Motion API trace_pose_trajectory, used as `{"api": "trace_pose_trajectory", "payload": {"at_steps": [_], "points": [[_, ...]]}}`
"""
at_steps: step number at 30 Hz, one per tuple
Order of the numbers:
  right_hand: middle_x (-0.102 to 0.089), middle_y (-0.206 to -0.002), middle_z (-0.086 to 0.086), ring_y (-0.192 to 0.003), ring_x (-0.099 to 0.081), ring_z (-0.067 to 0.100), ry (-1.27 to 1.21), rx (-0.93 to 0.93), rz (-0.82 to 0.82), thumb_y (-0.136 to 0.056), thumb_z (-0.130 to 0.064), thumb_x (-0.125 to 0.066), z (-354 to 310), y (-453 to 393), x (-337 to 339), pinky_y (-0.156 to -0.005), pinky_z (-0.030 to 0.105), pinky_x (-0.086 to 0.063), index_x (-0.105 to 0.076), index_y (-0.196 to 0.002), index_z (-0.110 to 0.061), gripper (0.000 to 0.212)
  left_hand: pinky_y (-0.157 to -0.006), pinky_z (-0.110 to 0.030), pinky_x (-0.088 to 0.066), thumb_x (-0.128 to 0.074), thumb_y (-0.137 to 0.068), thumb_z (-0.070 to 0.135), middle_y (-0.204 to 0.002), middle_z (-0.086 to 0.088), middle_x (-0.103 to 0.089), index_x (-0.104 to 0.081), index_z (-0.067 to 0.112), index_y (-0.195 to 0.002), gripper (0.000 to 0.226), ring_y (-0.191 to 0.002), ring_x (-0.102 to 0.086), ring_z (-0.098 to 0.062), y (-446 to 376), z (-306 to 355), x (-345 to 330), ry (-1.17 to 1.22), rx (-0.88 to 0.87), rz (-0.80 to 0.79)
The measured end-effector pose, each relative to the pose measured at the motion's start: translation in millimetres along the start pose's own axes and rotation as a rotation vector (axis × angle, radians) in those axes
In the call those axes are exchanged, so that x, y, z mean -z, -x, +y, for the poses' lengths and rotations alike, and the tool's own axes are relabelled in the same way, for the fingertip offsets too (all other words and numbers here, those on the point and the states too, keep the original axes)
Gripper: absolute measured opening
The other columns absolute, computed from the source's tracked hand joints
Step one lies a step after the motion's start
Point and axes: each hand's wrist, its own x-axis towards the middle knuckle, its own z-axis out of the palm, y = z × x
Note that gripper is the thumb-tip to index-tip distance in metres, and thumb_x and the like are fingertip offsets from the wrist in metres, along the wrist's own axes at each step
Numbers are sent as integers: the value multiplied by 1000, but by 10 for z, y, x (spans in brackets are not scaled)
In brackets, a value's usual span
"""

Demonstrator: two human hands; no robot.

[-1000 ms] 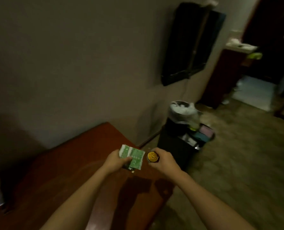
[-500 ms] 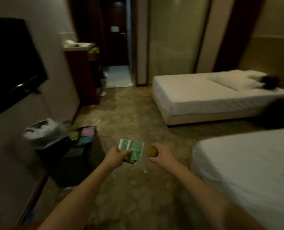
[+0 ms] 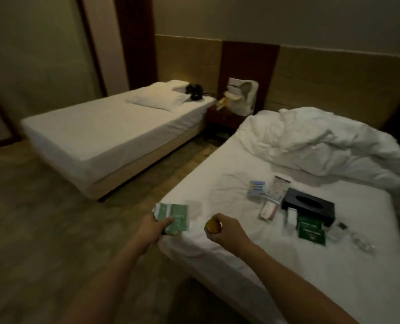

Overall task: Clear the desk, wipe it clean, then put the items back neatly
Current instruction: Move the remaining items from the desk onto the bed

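Green packets (image 3: 173, 218) are pinched in the left hand (image 3: 152, 226): light, floppy, best held edgewise. A small gold-capped jar (image 3: 213, 226) is gripped by the right hand (image 3: 228, 231); likely hard, breakable.

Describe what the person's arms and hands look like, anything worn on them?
Both forearms are bare: no sleeves reach into view, so any sleeve ends above what the camera shows. No watch, bracelet, ring or glove is visible on the left hand or the right hand. The light is dim and the picture soft, so small things like a thin ring could go unseen.
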Motion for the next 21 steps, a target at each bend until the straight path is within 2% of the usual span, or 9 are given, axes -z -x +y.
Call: {"api": "trace_pose_trajectory", "payload": {"at_steps": [2, 5, 8, 12, 16, 19, 21], "points": [[-59, -99, 2, -90, -56, 18, -18, -95, 61, -80, -23, -73, 214, -168, 152, -77, 23, -43, -60, -108, -11, 33, -37, -18, -36, -62, -91, 19, -86, -18, -65, -59, -2, -111, 30, -44, -47, -12, -428, 140, -202, -50, -11, -45], [-58, -95, -3, -88, -56, 13, -75, -244, 166, -79, -23, -75, 533, -282, 336, -76, 20, -43, -59, -104, -19, 30, -34, -19, -35, -65, -89, 21, -75, -13, -60, -57, -3, -109, 33, -45, -47, -16, -954, 319, -577, -115, -12, -167], [-60, -93, -2, -89, -59, 15, -123, -380, 237, -78, -21, -75, 867, -349, 449, -79, 24, -48, -61, -99, -19, 25, -34, -18, -33, -63, -90, 20, -75, -13, -58, -55, -2, -111, 31, -45, -44, -15, -1299, 403, -1028, -127, -4, -331], [-62, -86, 0, -83, -60, 16, -158, -490, 312, -79, -21, -74, 1238, -519, 543, -73, 25, -49, -59, -89, -19, 18, -36, -18, -34, -63, -90, 20, -75, -11, -59, -56, 0, -109, 29, -46, -45, -14, -1600, 408, -1559, -177, 26, -472], [-62, -90, 3, -86, -60, 18, -208, -583, 326, -79, -21, -75, 1573, -918, 573, -77, 30, -50, -61, -97, -13, 23, -35, -18, -33, -64, -89, 20, -72, -9, -58, -57, 0, -109, 29, -45, -44, -13, -2053, 439, -1945, -220, 84, -529], [-65, -93, 8, -87, -61, 22, -252, -634, 318, -79, -20, -74, 1912, -1325, 635, -77, 33, -50, -63, -98, -7, 25, -35, -19, -32, -64, -89, 20, -71, -11, -58, -57, -1, -111, 31, -44, -44, -15, -2547, 567, -2224, -250, 137, -522], [-65, -98, 5, -90, -61, 20, -283, -665, 335, -78, -17, -74, 2167, -1640, 732, -79, 31, -50, -64, -101, -10, 27, -36, -20, -32, -63, -90, 20, -70, -11, -57, -56, 0, -112, 30, -45, -44, -16, -2898, 683, -2414, -267, 167, -493]]}}
